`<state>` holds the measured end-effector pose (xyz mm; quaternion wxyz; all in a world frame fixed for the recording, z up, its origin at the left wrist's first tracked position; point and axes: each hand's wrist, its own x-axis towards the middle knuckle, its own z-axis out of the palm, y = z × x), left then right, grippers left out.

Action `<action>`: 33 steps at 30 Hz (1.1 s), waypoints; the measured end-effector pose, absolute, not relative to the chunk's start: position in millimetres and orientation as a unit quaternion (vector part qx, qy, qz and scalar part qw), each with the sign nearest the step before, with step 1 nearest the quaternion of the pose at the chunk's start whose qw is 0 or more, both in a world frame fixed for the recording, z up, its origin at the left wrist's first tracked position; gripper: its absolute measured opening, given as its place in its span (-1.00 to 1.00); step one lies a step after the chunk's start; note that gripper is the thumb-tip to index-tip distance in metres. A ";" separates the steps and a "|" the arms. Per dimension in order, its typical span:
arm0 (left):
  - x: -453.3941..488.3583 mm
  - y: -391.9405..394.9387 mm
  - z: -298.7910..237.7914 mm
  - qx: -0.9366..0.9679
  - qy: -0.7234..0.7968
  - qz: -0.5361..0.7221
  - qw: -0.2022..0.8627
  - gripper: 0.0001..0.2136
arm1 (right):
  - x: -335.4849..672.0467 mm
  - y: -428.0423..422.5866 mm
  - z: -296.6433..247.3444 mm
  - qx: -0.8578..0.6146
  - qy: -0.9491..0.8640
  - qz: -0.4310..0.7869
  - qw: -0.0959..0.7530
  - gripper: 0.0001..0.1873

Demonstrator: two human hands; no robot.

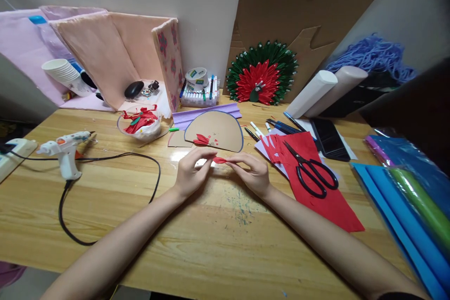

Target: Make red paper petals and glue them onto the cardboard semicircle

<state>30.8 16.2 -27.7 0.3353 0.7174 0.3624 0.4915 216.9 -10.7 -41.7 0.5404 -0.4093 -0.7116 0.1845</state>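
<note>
A small red paper petal [220, 160] is stretched between my two hands, above the table. My left hand [192, 171] pinches its left end, and my right hand [251, 173] pinches the right end. Just beyond them lies a rounded cardboard piece [221, 124] with a dark edge line. A few red petals [201, 139] and red scraps rest near its lower left edge. To the right, black-handled scissors [311, 168] lie across a red paper sheet [326, 206] with a cut, fringed end.
A white glue gun [68, 152] with a looping black cord lies at left. Behind are a bowl of red scraps [138, 124], a box of markers [199, 96] and a red-green peacock craft [262, 75]. A phone [330, 138] and blue paper packs [393, 215] occupy the right.
</note>
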 end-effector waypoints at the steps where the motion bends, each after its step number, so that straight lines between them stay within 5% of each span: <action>1: 31.9 15.7 -26.8 0.688 0.392 0.480 0.377 -0.84 | 217.0 -10.9 -41.9 -0.414 -0.710 0.175 0.542 -0.81; 8: 37.3 14.7 -20.6 0.590 0.413 0.382 0.578 -0.72 | 219.0 -11.4 -45.4 -0.416 -0.726 0.171 0.519 -0.81; 33: 40.2 18.1 -27.4 0.510 0.404 0.414 0.637 -0.79 | 214.2 -10.9 -39.9 -0.445 -0.713 0.207 0.501 -0.89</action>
